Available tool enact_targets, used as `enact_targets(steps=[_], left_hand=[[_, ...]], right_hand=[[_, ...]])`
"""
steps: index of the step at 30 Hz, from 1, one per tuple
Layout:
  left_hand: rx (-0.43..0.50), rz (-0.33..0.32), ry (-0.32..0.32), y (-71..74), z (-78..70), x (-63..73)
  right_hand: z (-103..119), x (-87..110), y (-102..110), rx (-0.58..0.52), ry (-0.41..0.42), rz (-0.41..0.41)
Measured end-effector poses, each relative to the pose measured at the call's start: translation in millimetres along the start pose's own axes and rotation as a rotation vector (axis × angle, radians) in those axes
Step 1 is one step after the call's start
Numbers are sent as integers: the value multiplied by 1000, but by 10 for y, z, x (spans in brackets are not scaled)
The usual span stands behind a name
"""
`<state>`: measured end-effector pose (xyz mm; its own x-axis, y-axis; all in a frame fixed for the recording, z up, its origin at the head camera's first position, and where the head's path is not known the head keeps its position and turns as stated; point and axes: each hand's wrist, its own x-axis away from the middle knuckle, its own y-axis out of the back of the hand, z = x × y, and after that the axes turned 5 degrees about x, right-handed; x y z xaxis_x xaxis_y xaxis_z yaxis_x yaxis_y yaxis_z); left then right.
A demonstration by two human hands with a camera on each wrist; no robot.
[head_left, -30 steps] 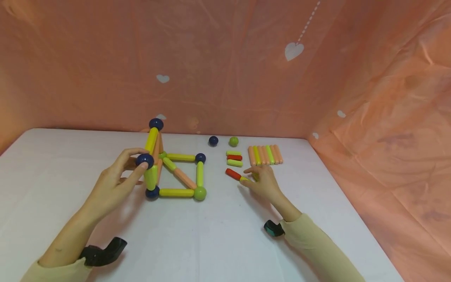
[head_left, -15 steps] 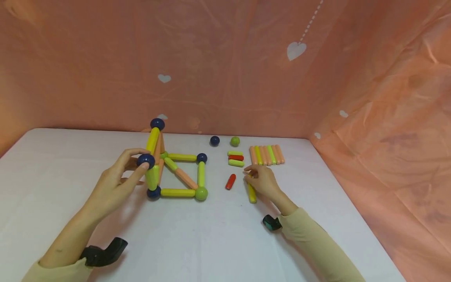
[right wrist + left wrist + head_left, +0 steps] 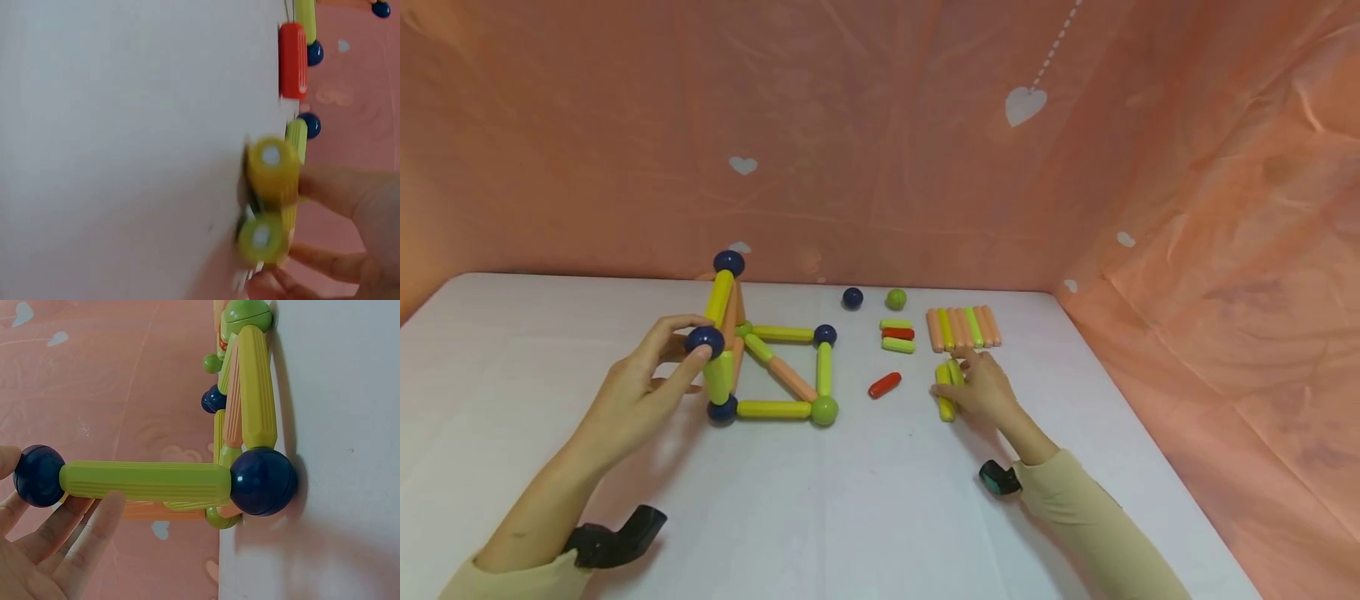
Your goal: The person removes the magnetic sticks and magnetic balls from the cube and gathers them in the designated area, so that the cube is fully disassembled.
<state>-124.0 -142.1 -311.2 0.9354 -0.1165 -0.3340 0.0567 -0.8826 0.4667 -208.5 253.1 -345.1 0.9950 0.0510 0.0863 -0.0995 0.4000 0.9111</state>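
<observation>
My left hand [image 3: 643, 387] pinches a dark blue ball [image 3: 705, 342] between thumb and fingers. That ball caps a green magnetic stick [image 3: 147, 480] in the left wrist view, which stands on a lower blue ball [image 3: 264, 482]. Sticks and balls join into a frame with a flat square base [image 3: 775, 409], crossed by a diagonal, and a raised left side. At the right, my right hand [image 3: 988, 387] holds two yellowish magnetic sticks [image 3: 945, 393] side by side, low at the table. Their blurred round ends [image 3: 270, 164] face the right wrist camera. The hand partly covers the second stick.
A short red stick [image 3: 884, 385] lies between the frame and my right hand. Behind it are three short sticks [image 3: 898, 334], a loose blue ball [image 3: 852, 298] and a green ball [image 3: 897, 299]. A row of several sticks [image 3: 964, 328] lies just beyond my right hand.
The red stick came apart from the yellow one and turned on the table. My right hand moved slightly right, and two yellowish sticks now show side by side. The left hand stayed put.
</observation>
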Motion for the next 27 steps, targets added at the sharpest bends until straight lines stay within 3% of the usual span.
enact_targets(steps=[9, 12, 15, 21, 27], left_hand=[[-2, -2, 6, 4, -8, 5], [-2, -7, -6, -1, -29, 5], [-5, -9, -19, -8, -58, 10], [-16, 1, -17, -7, -119, 25], [-16, 12, -8, 0, -110, -28]], right_hand=[[-26, -39, 10, 44, 22, -73], [112, 12, -16, 8, 104, -143], [312, 89, -70, -111, 232, -163], [679, 172, -246, -270, 447, -21], [853, 204, -435, -297, 519, 108]])
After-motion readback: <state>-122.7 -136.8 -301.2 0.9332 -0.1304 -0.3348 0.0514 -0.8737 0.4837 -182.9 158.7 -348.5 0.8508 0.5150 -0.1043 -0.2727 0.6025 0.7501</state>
